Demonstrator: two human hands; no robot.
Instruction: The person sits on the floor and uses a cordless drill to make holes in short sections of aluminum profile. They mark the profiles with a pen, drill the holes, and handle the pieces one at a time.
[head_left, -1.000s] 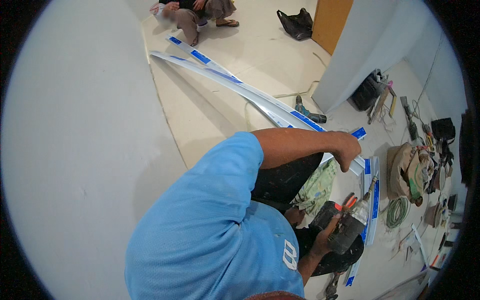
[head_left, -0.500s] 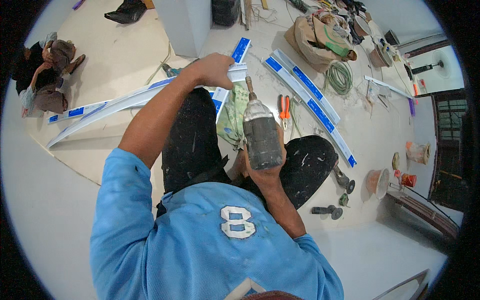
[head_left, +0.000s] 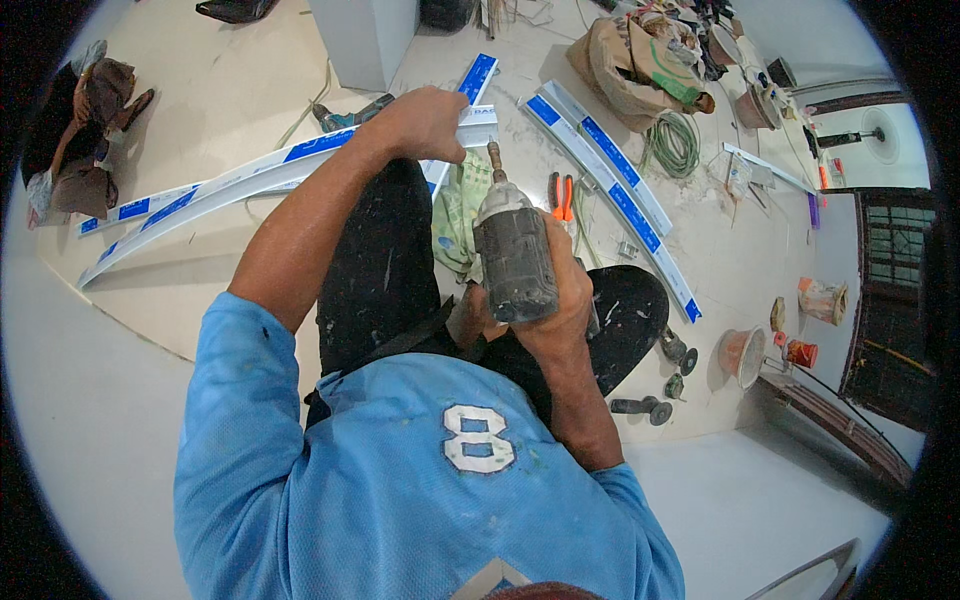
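Observation:
My left hand point(head_left: 428, 122) is closed around the end of a long white strip point(head_left: 479, 130) with blue film on it. This strip runs away to the left, over my raised knee. In my right hand point(head_left: 568, 295) is a dark, dusty power drill point(head_left: 515, 262), its nose pointing away from me. The drill's bit tip sits at the strip's end, just right of my left hand; whether the two touch I cannot tell. Orange-handled pliers point(head_left: 562, 200) lie past the drill, and a crumpled green cloth or bag point(head_left: 458, 220) is between my legs.
More blue-and-white strips point(head_left: 625, 205) lie to the right. A second power tool point(head_left: 335, 118) is beyond my left forearm. Angle grinders point(head_left: 645, 408), a bucket point(head_left: 742, 356), a coiled green hose point(head_left: 672, 145) and a brown sack point(head_left: 615, 70) stand around. A pale pillar point(head_left: 368, 45) rises ahead.
My right hand has turned the drill slightly, and its bit tip has tilted left toward the strip's end. The left hand keeps its hold. The whole view has shifted a little.

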